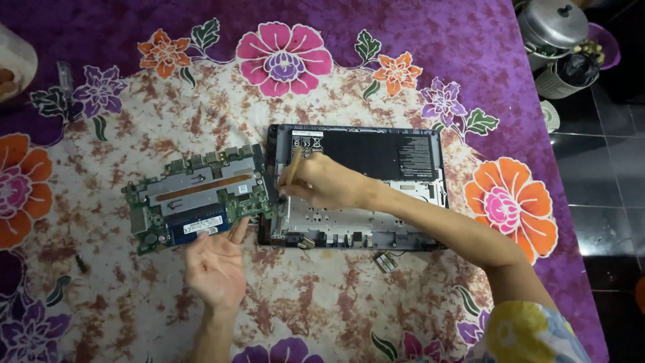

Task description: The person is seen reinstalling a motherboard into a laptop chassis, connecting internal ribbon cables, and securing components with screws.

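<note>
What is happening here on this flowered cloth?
A person is working on an opened laptop base that lies on a flowered cloth. The right hand holds a thin brown tool at the left edge of the base. The left hand, palm up, touches the lower edge of a green circuit board, which lies beside the base. A small loose part lies in front of the base.

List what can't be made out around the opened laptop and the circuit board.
- Head view: the tip of the wooden-handled tool is hidden by the right hand.
- The left hand has its fingers under the circuit board; contact is hidden.
- Small parts below the laptop base are too small to identify.
- The white container is cut off by the left edge.
</note>
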